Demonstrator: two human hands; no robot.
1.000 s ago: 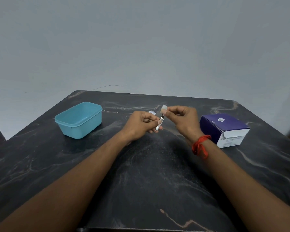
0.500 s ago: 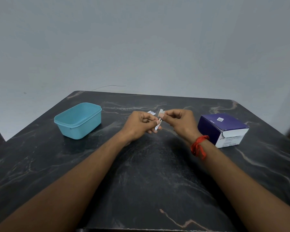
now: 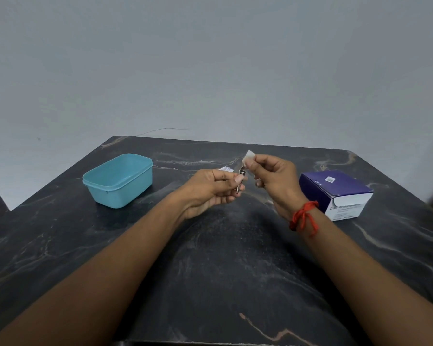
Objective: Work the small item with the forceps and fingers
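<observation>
Head view: the right hand (image 3: 273,181) has lifted its pinched white pad (image 3: 249,156) higher than before. Left hand (image 3: 210,191) fingers pinch a thin metal tool (image 3: 240,182), right of the smooth teal plastic tub (image 3: 118,181), above the marbled tabletop (image 3: 223,270).

Soft, dim, even light is falling from above, leaving faint shadows under the arms on the table (image 3: 210,283). Wide-angle distortion is bending the frame edges; the far right edge is blurring slightly.
</observation>
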